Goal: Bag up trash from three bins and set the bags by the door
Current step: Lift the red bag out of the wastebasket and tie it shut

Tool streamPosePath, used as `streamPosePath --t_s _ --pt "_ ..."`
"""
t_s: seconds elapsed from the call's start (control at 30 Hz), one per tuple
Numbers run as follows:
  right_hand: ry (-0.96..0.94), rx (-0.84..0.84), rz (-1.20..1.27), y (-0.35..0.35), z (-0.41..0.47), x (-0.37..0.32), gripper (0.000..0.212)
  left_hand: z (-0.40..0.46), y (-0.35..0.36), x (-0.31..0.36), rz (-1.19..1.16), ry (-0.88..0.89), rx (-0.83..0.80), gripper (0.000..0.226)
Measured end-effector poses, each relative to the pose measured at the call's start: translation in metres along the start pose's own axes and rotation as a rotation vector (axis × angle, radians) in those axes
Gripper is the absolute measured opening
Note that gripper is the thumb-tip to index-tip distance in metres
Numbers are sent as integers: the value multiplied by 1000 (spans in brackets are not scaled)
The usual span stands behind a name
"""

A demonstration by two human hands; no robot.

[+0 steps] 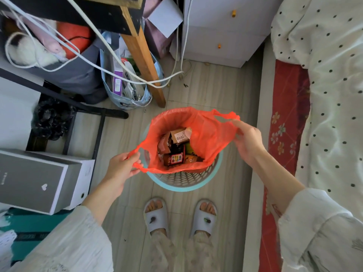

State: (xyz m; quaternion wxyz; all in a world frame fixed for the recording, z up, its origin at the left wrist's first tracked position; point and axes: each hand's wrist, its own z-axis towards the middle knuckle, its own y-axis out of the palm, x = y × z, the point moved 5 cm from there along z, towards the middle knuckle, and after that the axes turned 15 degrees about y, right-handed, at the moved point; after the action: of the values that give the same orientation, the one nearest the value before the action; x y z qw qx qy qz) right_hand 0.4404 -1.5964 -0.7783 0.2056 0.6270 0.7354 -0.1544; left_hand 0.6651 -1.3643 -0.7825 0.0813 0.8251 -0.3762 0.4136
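Note:
An orange plastic bag (208, 132) lines a round teal mesh bin (184, 181) on the floor just ahead of my feet. Inside the bag lie snack wrappers and small cartons (176, 148). My left hand (122, 167) pinches the bag's left handle loop, pulled out past the bin's rim. My right hand (248, 141) grips the right handle loop, raised above the rim on the bed side. The bag's mouth is stretched wide open between both hands.
A bed with a dotted quilt (330, 95) and red mattress edge (284, 118) runs along the right. A wooden desk leg (145, 61), white cables, a blue shopping bag (125, 85) and a white drawer unit (222, 32) stand behind the bin. A grey box (39, 179) sits at left.

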Motion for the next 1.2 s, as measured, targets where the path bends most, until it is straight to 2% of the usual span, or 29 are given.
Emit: streamPosePath --t_s 0.13,0.27,0.33,0.4,0.47,0.53,0.67,0.8,0.93,1.03,1.2 --pt "85 -153 -23 22 -10 -6 28 -2 2 -1 22 -94 -88 14" --pt "162 -110 -168 29 -12 -8 33 0 4 10 -111 -94 -115 11" --pt "176 -61 -323 31 -15 -8 26 0 6 17 -148 -65 -158 10" --pt "182 -81 -457 38 -24 -10 18 -2 13 24 -110 -37 -251 20" --pt "148 -152 -428 48 -35 -19 15 -7 23 29 -55 -19 -344 35" --pt "90 -206 -310 55 -46 -31 18 -13 31 34 -48 -23 -389 41" --pt "93 -255 -247 58 -69 -47 30 -21 36 49 -183 -25 -346 36" --pt "76 -266 -261 56 -94 -64 41 -34 41 79 -219 28 -341 21" --pt "-35 -246 -280 58 -126 -90 24 -49 43 108 -228 74 -334 15" --pt "-121 -296 -201 60 -144 -114 24 -54 45 135 -331 135 -285 16" --pt "-172 -268 -279 60 -163 -130 29 -62 45 170 -317 186 -259 37"
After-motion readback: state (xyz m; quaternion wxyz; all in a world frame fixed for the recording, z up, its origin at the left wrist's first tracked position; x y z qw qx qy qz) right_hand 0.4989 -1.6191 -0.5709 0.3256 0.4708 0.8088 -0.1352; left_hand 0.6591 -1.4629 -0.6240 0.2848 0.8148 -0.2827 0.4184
